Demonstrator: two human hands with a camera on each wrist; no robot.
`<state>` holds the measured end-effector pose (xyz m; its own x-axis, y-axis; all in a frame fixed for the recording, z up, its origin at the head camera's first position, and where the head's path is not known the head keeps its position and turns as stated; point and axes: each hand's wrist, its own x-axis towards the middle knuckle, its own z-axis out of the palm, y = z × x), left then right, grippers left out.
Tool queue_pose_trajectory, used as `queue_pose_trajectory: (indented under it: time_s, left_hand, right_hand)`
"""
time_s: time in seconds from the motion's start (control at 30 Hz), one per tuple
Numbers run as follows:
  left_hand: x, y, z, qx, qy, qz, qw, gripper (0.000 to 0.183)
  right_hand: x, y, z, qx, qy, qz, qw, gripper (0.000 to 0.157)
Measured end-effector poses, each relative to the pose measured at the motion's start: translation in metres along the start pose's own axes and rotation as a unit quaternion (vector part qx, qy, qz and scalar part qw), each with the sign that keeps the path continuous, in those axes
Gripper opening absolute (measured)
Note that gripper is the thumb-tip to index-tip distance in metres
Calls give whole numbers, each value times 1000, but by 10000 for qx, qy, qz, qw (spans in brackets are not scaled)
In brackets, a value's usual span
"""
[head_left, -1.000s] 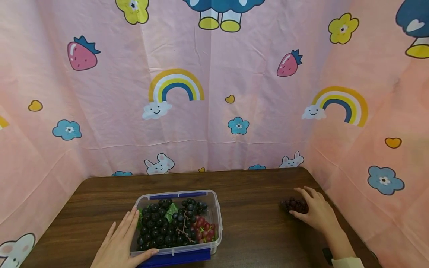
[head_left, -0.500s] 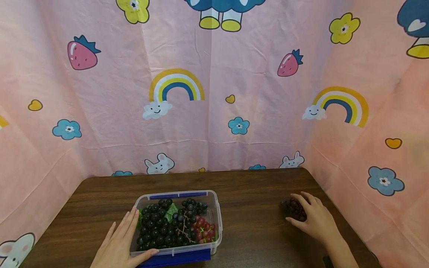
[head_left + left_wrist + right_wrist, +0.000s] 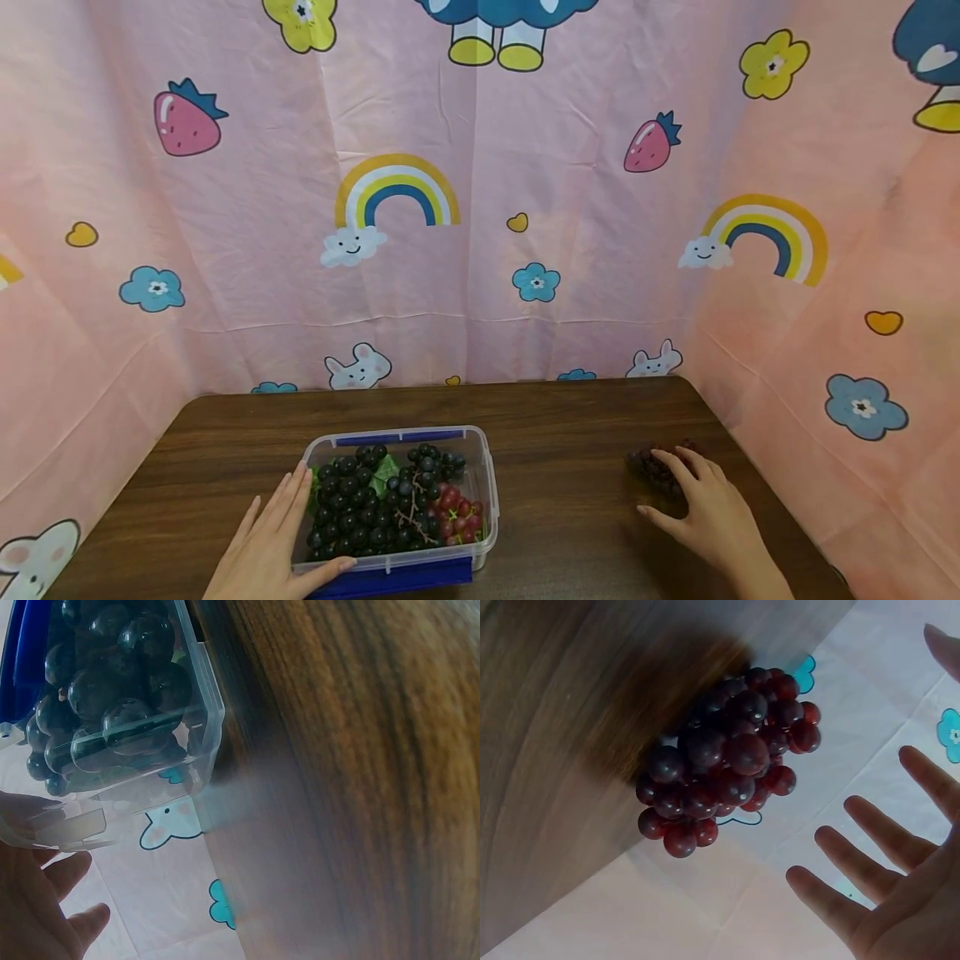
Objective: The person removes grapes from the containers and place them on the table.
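Note:
My left hand rests with straight fingers along the left side of a clear plastic container, its thumb over the front rim. Inside lie bunches of black grapes and a smaller bunch of red grapes. The left wrist view shows fingers by the container's corner. At the table's right side, my right hand hovers over a dark red bunch of grapes, partly hiding it. In the right wrist view, the hand's spread fingers are apart from that bunch.
Blue latch flaps hang along the container's front. The brown wooden table runs between the container and the dark red bunch. A pink patterned cloth stands behind and at both sides.
My right hand has drawn slightly nearer over the dark red grapes, uncovering more of them at the far side. The left hand and container have stayed in place.

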<state>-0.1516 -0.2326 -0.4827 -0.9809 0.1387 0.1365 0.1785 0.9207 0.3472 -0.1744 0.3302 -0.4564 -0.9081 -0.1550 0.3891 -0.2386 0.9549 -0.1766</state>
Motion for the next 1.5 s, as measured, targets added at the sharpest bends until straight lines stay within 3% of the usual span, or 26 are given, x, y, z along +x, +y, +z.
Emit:
queue_pose_trajectory:
  time_s: [0.6,1.03,1.5]
  left_hand:
    - [-1,3,-3,143,-11,2,9999,126]
    - [-4,5,-4,187,110,132,9997,126]
    - [-4,4,-5,203,176,204,9994,125]
  right_hand:
    - [-12,-28,-6,220,-254,5,9994,82]
    - [12,-59,2,606,264,-1113,9916,77]
    - [42,-97,1,893,-120,-1891,9778,73]
